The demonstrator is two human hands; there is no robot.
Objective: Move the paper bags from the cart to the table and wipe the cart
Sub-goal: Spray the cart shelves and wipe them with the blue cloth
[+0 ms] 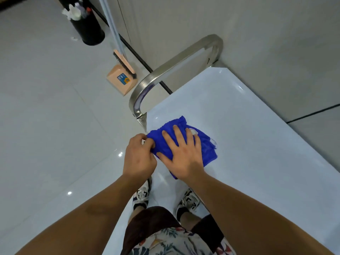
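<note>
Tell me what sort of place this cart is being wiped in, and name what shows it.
Probably a utility or back-of-house corner of an indoor building. Glossy pale floor tiles, a broom and dustpan leaning by the wall, and a black bin stuffed with rubbish point to it. The steel-handled cart fits too.

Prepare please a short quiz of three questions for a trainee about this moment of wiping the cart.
1. True or false: the right hand lies flat with straight fingers on the blue cloth.
2. What does the left hand do? A) grips the steel handle B) pinches the cloth's edge C) hangs free
3. Fill the gap: the cloth lies on the cart top near the corner below the steel ____.

Key
1. True.
2. B; its fingers are curled on the cloth's left edge.
3. Handle.
</note>
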